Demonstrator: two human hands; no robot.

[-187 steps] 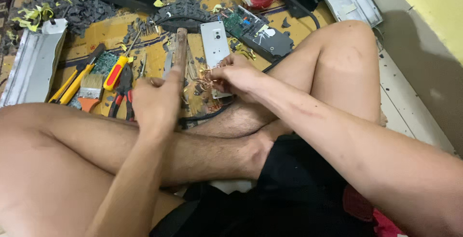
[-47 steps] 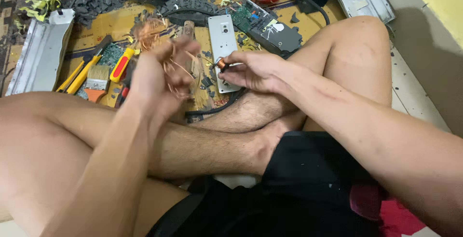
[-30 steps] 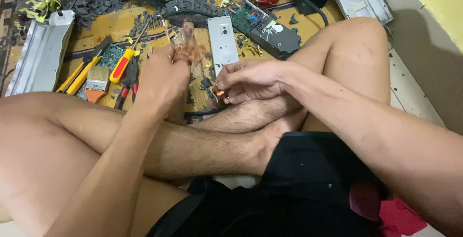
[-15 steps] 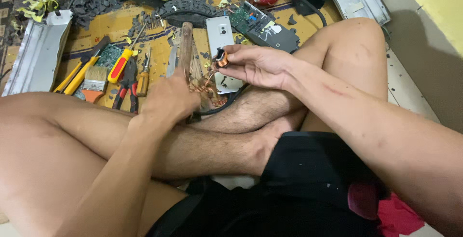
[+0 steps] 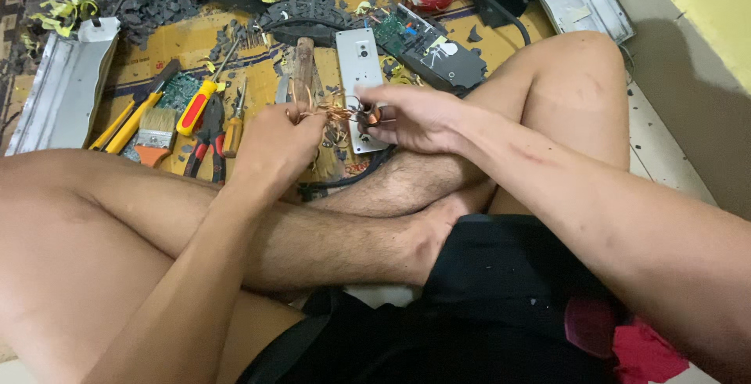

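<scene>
Copper coil [image 5: 369, 113] is pinched in right hand [image 5: 411, 118] above grey plate [image 5: 358, 79] on floor, while loose wire strands [image 5: 325, 110] are gripped in closed left hand [image 5: 275, 138], apparently kept taut for unwinding, pliers [image 5: 210, 135] nearby.

Lying across the room's top and left, a worn ochre patterned floor covering [image 5: 195, 40] strewn with dark scraps, giving way at right to pale, perhaps tiled, flooring [image 5: 665, 165] meeting a yellow wall [image 5: 704, 1] under dim indoor light.
</scene>
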